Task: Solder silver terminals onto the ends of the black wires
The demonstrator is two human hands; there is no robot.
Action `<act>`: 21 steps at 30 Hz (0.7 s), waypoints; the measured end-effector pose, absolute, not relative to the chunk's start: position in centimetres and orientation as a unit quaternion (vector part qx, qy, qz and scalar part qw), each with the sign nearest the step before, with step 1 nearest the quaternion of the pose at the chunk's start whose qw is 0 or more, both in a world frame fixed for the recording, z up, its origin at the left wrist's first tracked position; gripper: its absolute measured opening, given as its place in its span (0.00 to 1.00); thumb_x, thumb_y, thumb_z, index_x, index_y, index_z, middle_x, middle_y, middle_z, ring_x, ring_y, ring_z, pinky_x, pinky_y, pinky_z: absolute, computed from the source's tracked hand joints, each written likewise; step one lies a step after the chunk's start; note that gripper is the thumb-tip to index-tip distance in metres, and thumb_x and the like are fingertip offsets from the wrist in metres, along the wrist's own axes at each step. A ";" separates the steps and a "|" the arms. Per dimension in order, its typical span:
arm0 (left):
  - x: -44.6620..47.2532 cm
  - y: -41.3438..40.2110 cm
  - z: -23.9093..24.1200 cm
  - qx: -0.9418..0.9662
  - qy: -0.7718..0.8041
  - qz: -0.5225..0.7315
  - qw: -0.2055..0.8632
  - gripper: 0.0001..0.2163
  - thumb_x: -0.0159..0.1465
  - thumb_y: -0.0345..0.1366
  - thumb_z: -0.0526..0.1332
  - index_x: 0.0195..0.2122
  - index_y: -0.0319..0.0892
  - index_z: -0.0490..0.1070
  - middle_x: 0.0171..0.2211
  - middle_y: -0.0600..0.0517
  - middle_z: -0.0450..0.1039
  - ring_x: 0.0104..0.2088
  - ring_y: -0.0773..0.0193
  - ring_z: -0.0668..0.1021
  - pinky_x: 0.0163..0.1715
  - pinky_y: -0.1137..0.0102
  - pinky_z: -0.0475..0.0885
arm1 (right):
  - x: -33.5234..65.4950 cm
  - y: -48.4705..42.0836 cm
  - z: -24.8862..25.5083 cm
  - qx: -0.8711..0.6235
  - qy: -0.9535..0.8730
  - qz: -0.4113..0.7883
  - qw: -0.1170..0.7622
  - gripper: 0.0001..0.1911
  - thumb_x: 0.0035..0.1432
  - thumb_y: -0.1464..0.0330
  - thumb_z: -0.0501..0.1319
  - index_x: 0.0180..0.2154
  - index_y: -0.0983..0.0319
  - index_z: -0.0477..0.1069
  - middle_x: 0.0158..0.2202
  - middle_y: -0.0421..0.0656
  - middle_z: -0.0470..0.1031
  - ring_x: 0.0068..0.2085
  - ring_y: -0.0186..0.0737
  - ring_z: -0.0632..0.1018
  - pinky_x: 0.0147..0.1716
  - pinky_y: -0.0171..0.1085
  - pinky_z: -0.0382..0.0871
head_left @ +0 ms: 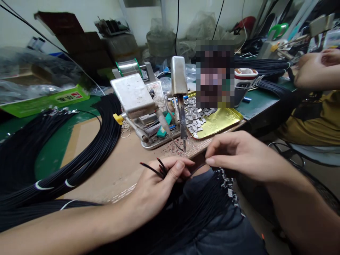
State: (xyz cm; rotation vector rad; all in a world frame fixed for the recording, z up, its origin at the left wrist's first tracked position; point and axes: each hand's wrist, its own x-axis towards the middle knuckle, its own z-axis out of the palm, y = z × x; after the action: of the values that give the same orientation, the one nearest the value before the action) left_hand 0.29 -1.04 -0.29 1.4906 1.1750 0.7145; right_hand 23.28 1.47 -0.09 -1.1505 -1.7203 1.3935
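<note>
Left hand (pixel 159 184) pinches a few thin black wires (pixel 156 169), thumb (pixel 180 164) pressed over them against curled fingers; the red-tipped wire ends stick out up and left past the thumb. Right hand (pixel 236 154) sits just beside it, to the right, with fingers narrowed and index tip and thumb nearly closed on one wire strand that runs from the left fingers. Whether it actually grips the strand is hard to tell.

Below both hands, a hanging bundle of black wires (pixel 202 209) with small metal terminals drapes over the lap. Just above the fingertips, a soldering iron (pixel 182 117) points tip-down on a metal stand (pixel 134 95), near but not touching the hands. Behind it lies a gold tray (pixel 223 118) of small metal parts. Far left of the left fingers is a big coil of black cable (pixel 87 152) on the bench. Another person's arm (pixel 316 71) is up right, well apart.
</note>
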 end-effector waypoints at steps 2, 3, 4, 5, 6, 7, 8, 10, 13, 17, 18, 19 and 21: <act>0.1 -1.2 -0.4 0.670 0.490 0.290 0.477 0.14 0.68 0.43 0.57 0.37 0.42 0.80 0.30 0.51 0.79 0.33 0.65 0.78 0.35 0.74 0.71 | 25.1 2.3 0.4 -0.464 -0.688 0.483 0.280 0.07 0.55 0.64 0.67 0.30 0.61 0.78 0.28 0.40 0.78 0.28 0.37 0.75 0.28 0.35 0.67; 0.0 -1.3 -0.5 0.681 0.489 0.276 0.470 0.15 0.68 0.45 0.57 0.37 0.42 0.80 0.28 0.51 0.78 0.31 0.66 0.78 0.33 0.75 0.71 | 25.6 2.8 0.4 -0.492 -0.700 0.432 0.284 0.07 0.55 0.63 0.67 0.30 0.61 0.78 0.27 0.40 0.78 0.28 0.37 0.75 0.28 0.35 0.66; 0.0 -1.3 -0.6 0.681 0.488 0.256 0.482 0.17 0.68 0.46 0.56 0.36 0.41 0.79 0.26 0.52 0.76 0.28 0.67 0.77 0.30 0.75 0.70 | 25.9 3.2 0.3 -0.524 -0.705 0.369 0.302 0.07 0.56 0.64 0.67 0.30 0.61 0.79 0.27 0.40 0.79 0.29 0.38 0.75 0.29 0.36 0.66; 0.0 -1.4 -0.6 0.670 0.482 0.226 0.517 0.19 0.67 0.49 0.55 0.36 0.40 0.78 0.24 0.52 0.74 0.25 0.67 0.76 0.26 0.74 0.70 | 25.8 3.7 -0.1 -0.548 -0.706 0.301 0.332 0.07 0.56 0.65 0.66 0.30 0.61 0.79 0.28 0.41 0.79 0.29 0.39 0.76 0.30 0.37 0.66; 0.1 -1.4 -0.6 0.652 0.473 0.193 0.560 0.21 0.66 0.52 0.55 0.34 0.38 0.77 0.23 0.52 0.72 0.22 0.67 0.74 0.23 0.74 0.69 | 25.5 4.2 -0.6 -0.558 -0.705 0.237 0.368 0.06 0.56 0.66 0.66 0.31 0.61 0.79 0.29 0.41 0.80 0.31 0.39 0.77 0.32 0.38 0.67; 0.2 -1.3 -0.6 0.629 0.461 0.159 0.605 0.23 0.64 0.55 0.56 0.32 0.37 0.76 0.21 0.52 0.71 0.20 0.67 0.74 0.22 0.74 0.68 | 25.0 4.7 -1.2 -0.554 -0.705 0.183 0.403 0.05 0.57 0.68 0.65 0.32 0.62 0.79 0.31 0.42 0.80 0.33 0.40 0.77 0.34 0.38 0.68; 0.4 -1.3 -0.5 0.607 0.447 0.128 0.645 0.25 0.62 0.57 0.57 0.29 0.36 0.75 0.21 0.52 0.70 0.20 0.67 0.73 0.21 0.73 0.68 | 24.3 5.1 -1.9 -0.534 -0.712 0.148 0.431 0.04 0.57 0.70 0.65 0.33 0.62 0.79 0.33 0.43 0.80 0.35 0.41 0.77 0.37 0.39 0.68; 0.6 -1.1 -0.2 0.590 0.432 0.109 0.673 0.26 0.58 0.59 0.61 0.26 0.36 0.73 0.21 0.50 0.71 0.23 0.65 0.74 0.23 0.73 0.68 | 23.1 5.9 -3.2 -0.490 -0.740 0.112 0.448 0.04 0.58 0.72 0.64 0.34 0.63 0.79 0.35 0.45 0.79 0.38 0.43 0.77 0.41 0.41 0.68; 0.5 -0.9 0.5 0.600 0.392 0.105 0.690 0.26 0.59 0.58 0.61 0.24 0.35 0.72 0.24 0.46 0.73 0.25 0.64 0.74 0.26 0.71 0.67 | 21.9 6.4 -4.4 -0.457 -0.787 0.081 0.407 0.06 0.60 0.70 0.63 0.37 0.63 0.79 0.37 0.47 0.77 0.42 0.46 0.73 0.44 0.44 0.67; 0.1 -0.9 1.0 0.610 0.364 0.071 0.700 0.18 0.58 0.49 0.66 0.32 0.35 0.74 0.32 0.44 0.76 0.31 0.62 0.74 0.32 0.69 0.68 | 21.6 6.0 -4.4 -0.441 -0.827 0.058 0.344 0.08 0.63 0.68 0.61 0.40 0.63 0.77 0.39 0.48 0.75 0.44 0.49 0.69 0.45 0.46 0.65; 0.0 -0.9 1.0 0.610 0.359 0.065 0.703 0.16 0.59 0.46 0.66 0.35 0.35 0.74 0.33 0.45 0.76 0.33 0.62 0.74 0.34 0.69 0.68 | 21.6 5.8 -4.3 -0.443 -0.829 0.056 0.336 0.07 0.63 0.68 0.60 0.39 0.63 0.77 0.38 0.48 0.74 0.44 0.49 0.69 0.45 0.46 0.65; 0.0 -1.0 0.9 0.610 0.354 0.064 0.706 0.14 0.61 0.44 0.65 0.36 0.35 0.74 0.35 0.45 0.76 0.34 0.62 0.74 0.36 0.69 0.68 | 21.6 5.8 -4.3 -0.446 -0.829 0.055 0.331 0.06 0.63 0.69 0.60 0.37 0.63 0.76 0.37 0.48 0.74 0.43 0.48 0.69 0.44 0.46 0.65; 0.1 -0.9 0.6 0.605 0.350 0.079 0.711 0.12 0.63 0.42 0.62 0.37 0.35 0.74 0.37 0.45 0.76 0.37 0.61 0.75 0.40 0.68 0.69 | 21.5 5.8 -4.2 -0.450 -0.828 0.060 0.330 0.05 0.63 0.70 0.60 0.35 0.63 0.74 0.35 0.47 0.73 0.42 0.48 0.68 0.43 0.45 0.64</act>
State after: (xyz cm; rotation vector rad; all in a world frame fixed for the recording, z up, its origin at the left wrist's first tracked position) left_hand 0.14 -0.92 0.59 1.3429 0.7758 0.1758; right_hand 21.51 5.80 -4.24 -1.1768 -2.1653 0.1570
